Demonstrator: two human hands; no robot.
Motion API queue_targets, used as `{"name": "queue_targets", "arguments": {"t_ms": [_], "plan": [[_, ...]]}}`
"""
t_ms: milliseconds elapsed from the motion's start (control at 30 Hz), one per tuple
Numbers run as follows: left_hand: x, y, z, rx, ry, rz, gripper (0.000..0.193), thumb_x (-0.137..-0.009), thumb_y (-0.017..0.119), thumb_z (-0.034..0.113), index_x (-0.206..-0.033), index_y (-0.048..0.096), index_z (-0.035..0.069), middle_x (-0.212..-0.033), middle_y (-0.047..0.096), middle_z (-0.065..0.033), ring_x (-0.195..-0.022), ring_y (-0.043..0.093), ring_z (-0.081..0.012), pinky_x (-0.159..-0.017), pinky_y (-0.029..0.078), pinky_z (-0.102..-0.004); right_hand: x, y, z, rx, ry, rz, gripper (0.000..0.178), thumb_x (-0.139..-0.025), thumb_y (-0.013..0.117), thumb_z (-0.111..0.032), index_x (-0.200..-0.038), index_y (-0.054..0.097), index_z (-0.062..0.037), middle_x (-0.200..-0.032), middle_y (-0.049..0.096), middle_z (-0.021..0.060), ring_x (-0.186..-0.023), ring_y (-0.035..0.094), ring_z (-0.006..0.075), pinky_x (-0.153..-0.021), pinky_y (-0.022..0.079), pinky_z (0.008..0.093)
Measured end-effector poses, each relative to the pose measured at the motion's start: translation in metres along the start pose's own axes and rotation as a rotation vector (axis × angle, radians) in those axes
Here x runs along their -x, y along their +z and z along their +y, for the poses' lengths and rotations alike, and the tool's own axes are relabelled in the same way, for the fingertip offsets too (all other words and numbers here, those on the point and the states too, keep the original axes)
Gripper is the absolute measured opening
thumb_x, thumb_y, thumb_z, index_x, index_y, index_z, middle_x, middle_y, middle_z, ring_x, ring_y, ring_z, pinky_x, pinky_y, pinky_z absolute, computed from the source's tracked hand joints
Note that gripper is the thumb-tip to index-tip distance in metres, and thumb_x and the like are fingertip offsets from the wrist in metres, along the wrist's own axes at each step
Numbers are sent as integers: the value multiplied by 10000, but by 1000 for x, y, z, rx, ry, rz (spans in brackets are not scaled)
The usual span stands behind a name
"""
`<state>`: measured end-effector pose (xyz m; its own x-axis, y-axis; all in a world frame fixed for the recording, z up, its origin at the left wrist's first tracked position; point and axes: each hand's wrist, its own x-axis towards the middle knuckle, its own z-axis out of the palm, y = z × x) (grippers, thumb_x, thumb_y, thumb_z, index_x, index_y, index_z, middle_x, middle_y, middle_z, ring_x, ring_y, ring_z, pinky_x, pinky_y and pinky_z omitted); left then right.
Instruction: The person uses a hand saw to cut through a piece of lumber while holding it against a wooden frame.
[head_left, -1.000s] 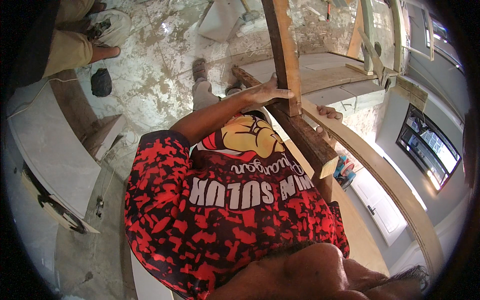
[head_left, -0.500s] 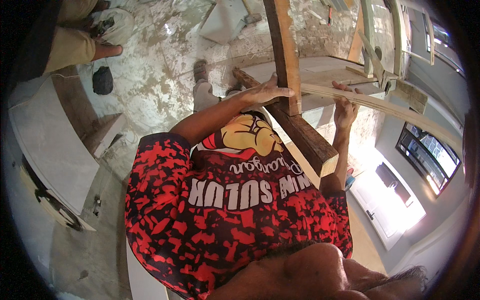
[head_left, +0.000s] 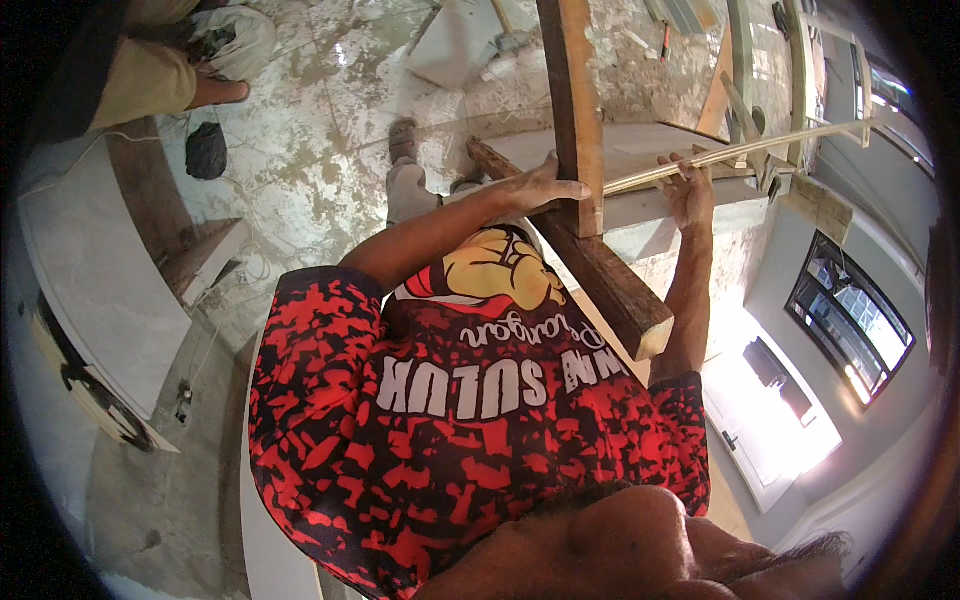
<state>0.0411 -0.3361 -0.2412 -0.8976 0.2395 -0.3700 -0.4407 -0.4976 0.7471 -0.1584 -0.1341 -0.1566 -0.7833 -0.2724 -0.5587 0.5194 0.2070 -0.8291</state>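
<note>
My left hand (head_left: 530,188) is closed against a long wooden beam (head_left: 572,100), its thumb lying across the near end. Beneath it, a second, darker beam (head_left: 620,290) runs diagonally, crossing the first; whether they are joined cannot be seen. My right hand (head_left: 690,195) has its fingers bent around a thin pale wooden strip (head_left: 745,148). One end of the strip meets the side of the long beam next to my left hand, while its other end reaches out to the upper right. Part of my left fingers is hidden behind the beam.
Another person's legs (head_left: 150,85) stand at the far left, near a black bundle (head_left: 206,150). A pale curved-looking panel (head_left: 110,290) lies on the left. Timber posts (head_left: 740,60) stand at the far right, and a low pale board (head_left: 640,145) lies behind the beams.
The thin strip has swung, its free end moving from the lower right up and away. My right hand has turned and shifted slightly with it; my left hand stays on the beam.
</note>
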Motion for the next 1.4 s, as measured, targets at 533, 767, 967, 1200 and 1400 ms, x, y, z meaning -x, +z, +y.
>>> {"name": "queue_targets", "arguments": {"t_ms": [533,767,967,1200,1400], "plan": [[8,2,8,65,55,-46,1130,-720,646,550,-1400,1,-83,-1437,157,-273,-1358,159,-341,-1106,178,-390,-49,-30,16,172,252,114,253,-840,534,-85,-1052,470,38,-1003,567,156,-917,597,283,-749,536,450],[6,3,8,98,77,-52,1165,-701,662,555,-1401,-21,-77,-1439,155,-267,-1359,153,-349,-1109,163,-386,-53,-34,28,210,311,209,252,-818,510,-30,-1039,495,91,-984,550,174,-853,596,300,-708,559,430],[-1,3,-5,134,55,-59,1183,-688,676,556,-1403,-25,-74,-1434,169,-258,-1347,168,-350,-1107,162,-390,-56,-48,43,225,325,304,212,-805,536,-35,-998,524,51,-950,557,154,-811,594,289,-633,534,438],[-10,8,-14,93,85,5,1079,-702,654,525,-1402,86,-69,-1410,250,-241,-1315,237,-334,-1088,194,-380,-56,-25,44,429,288,290,329,-737,568,-36,-1024,466,89,-997,533,188,-867,570,293,-687,491,406],[1,12,8,93,98,20,995,-753,619,484,-1392,95,-71,-1368,306,-219,-1289,288,-299,-1073,223,-363,-74,-43,75,535,145,573,338,-718,587,-49,-1018,495,79,-863,551,179,-719,576,294,-578,477,403]]}}
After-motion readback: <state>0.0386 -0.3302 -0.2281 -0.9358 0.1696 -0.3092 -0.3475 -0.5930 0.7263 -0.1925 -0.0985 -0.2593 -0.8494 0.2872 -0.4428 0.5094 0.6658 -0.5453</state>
